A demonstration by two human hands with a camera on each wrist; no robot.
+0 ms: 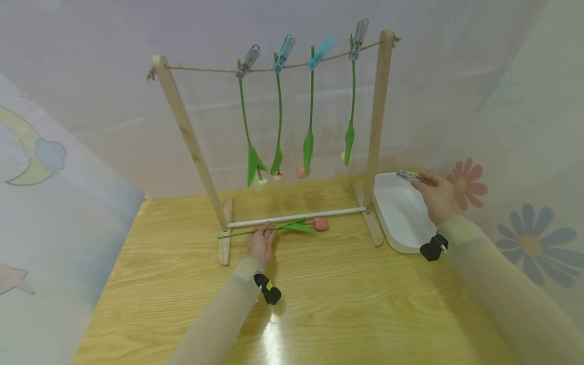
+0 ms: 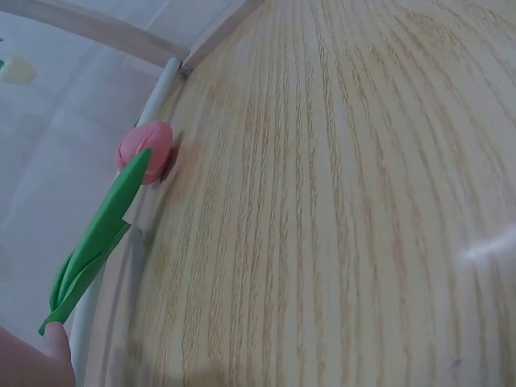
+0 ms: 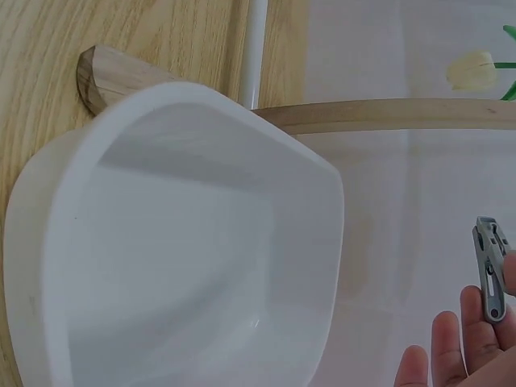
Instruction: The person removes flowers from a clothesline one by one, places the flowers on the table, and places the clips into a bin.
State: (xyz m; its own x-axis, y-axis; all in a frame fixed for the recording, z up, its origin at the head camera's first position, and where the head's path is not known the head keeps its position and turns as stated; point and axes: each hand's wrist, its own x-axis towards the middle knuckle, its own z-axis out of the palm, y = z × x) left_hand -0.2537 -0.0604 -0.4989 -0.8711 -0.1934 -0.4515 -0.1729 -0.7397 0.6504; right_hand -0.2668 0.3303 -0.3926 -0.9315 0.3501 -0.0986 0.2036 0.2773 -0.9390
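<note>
Left hand (image 1: 260, 247): low, holding pink-headed, green-stemmed tulip (image 1: 295, 227)
Right hand (image 1: 437, 196): raised right, pinching grey slotted clothespin (image 3: 489, 270)
Head view alone: far blue clothespins (image 1: 284, 53)

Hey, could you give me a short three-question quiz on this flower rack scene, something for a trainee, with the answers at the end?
1. How many flowers hang from the rope?
2. True or false: the white bin stands between the two wooden posts.
3. What is the left hand holding?
A) a blue clothespin
B) a pink tulip
C) the white bin

Key:
1. Four.
2. False; it stands outside them, on the side of the right hand.
3. B.
</note>
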